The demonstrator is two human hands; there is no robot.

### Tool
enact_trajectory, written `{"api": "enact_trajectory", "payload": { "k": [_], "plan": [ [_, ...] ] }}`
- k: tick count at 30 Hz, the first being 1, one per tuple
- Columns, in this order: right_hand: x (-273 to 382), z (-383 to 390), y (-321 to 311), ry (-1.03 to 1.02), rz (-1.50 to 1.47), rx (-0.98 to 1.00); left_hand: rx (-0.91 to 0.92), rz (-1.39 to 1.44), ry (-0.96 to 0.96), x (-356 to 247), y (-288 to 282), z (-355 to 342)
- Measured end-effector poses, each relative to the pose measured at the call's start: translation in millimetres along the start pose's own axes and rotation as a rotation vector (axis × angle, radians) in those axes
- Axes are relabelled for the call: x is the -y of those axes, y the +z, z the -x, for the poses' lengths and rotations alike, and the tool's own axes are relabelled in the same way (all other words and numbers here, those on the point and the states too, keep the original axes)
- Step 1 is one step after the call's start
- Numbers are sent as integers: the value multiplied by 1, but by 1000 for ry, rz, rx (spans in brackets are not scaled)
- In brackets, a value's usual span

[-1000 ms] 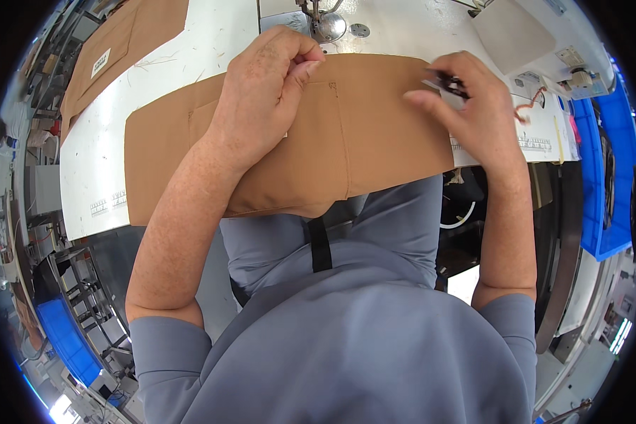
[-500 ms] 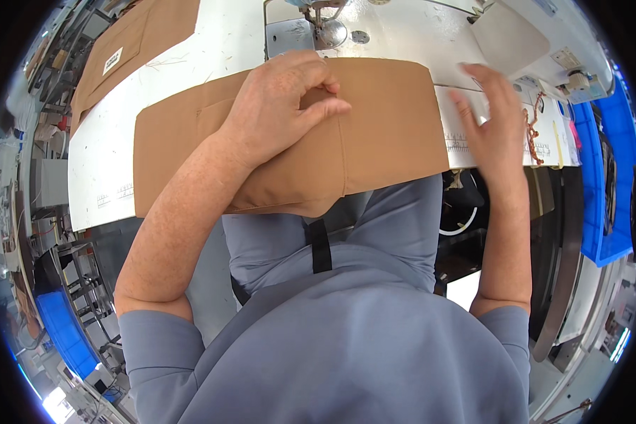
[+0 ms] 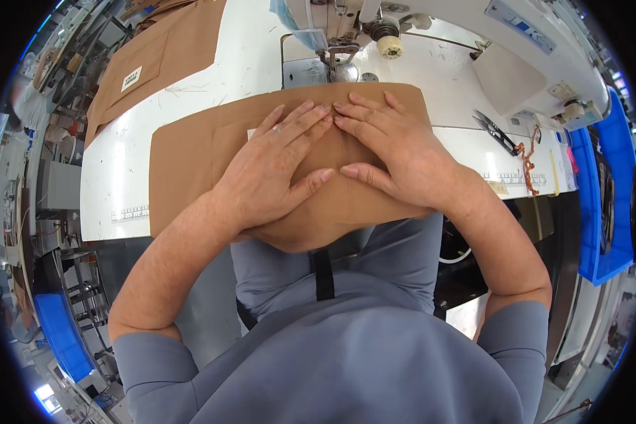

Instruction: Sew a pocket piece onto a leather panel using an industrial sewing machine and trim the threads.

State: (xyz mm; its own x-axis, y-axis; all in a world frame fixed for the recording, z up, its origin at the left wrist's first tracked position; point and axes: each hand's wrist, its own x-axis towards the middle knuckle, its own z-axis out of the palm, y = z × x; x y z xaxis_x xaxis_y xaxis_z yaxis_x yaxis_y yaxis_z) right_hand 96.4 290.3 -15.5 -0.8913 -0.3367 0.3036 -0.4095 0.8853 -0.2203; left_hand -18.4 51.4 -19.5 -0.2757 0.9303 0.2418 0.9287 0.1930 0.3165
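A brown fabric panel (image 3: pixel 184 166) lies across the front of the white sewing table, its near edge hanging over toward my lap. Both palms rest on it. My left hand (image 3: pixel 272 166) is spread flat on its middle, partly covering a small white label. Beside it my right hand (image 3: pixel 396 145) lies flat too, fingers stretched, the fingertips of both hands nearly meeting. Just beyond the panel's far edge are the presser foot and needle area (image 3: pixel 336 67) of a sewing machine.
More brown panels (image 3: pixel 148 71) with a white label are at the far left. Black thread snips (image 3: pixel 496 133) with an orange cord lie to the right, beside the white machine body (image 3: pixel 523 78). Blue bins (image 3: pixel 608 205) stand at the right edge.
My right hand has come from the right side onto the fabric. My left hand has opened from a curled pose and flattened. The snips, hidden before, now show.
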Motion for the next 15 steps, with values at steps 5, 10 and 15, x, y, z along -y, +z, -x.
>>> {"api": "enact_trajectory", "payload": {
  "k": [5,10,15],
  "plan": [
    [-28,-15,0,14,85,14,2,-26,9,25,-3,-23],
    [-47,-26,2,22,102,-13,-25,-27,0,40,-4,-38],
    [-49,-29,6,19,48,-41,-18,-91,2,47,-9,-37]
  ]
}}
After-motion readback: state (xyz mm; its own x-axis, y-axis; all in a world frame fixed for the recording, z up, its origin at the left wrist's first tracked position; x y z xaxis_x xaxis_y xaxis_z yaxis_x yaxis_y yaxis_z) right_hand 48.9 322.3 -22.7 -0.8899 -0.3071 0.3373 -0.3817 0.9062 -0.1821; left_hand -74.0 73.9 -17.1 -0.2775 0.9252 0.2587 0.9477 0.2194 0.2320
